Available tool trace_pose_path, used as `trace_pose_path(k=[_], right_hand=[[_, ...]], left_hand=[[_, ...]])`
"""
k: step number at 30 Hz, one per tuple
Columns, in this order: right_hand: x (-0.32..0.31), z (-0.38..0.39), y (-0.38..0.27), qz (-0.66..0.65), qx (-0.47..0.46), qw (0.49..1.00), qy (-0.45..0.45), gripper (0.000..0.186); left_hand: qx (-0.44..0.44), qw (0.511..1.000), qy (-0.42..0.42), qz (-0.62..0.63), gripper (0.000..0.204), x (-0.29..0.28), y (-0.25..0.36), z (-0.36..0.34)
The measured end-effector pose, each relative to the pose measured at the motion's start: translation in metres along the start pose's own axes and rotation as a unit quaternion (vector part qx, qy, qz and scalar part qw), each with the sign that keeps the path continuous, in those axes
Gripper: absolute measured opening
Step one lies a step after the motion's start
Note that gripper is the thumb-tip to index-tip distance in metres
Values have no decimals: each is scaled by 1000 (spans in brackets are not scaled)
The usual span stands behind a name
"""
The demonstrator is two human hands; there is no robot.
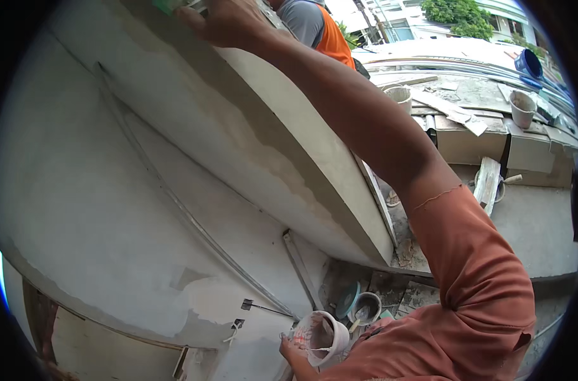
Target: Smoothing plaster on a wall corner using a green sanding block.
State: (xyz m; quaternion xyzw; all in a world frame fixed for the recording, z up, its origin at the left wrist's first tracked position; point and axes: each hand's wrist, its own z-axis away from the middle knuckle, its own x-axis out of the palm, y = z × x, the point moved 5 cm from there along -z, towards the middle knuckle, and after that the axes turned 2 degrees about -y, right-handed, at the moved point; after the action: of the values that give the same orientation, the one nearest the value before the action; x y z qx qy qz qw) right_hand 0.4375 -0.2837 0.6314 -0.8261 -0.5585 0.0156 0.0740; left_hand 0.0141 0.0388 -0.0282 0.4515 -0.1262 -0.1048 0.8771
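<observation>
My right arm stretches up across the view. At the upper edge, my right hand [228, 24] is closed against the wet-looking edge of the concrete beam [282, 143]. A green piece [167, 5] shows at its fingertips, mostly cut off by the frame, so its kind is hidden. Low in the view, my left hand [295, 352] grips the side of a whitish bucket [341, 336]. The bucket tilts toward me, and pinkish-grey plaster residue coats its inside. Damp grey patches run along the beam's underside and edge.
A person in an orange vest [335, 41] is beyond the beam. A long pipe [174, 200] leans along the white wall [73, 165]. Below are a small bucket [368, 306] and a round blue-green lid [347, 298]. Boards, pails [523, 109] and a blue bucket [528, 63] lie at right.
</observation>
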Motion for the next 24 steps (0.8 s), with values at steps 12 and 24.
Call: trace_pose_path(k=[12, 24], right_hand=[[-55, 381, 39, -15, 178, 981, -78, 67], [-36, -14, 14, -91, -5, 993, 78, 58]], left_hand=[[41, 999, -21, -14, 42, 9, 32, -5], [43, 996, 14, 78, 41, -3, -5, -37]])
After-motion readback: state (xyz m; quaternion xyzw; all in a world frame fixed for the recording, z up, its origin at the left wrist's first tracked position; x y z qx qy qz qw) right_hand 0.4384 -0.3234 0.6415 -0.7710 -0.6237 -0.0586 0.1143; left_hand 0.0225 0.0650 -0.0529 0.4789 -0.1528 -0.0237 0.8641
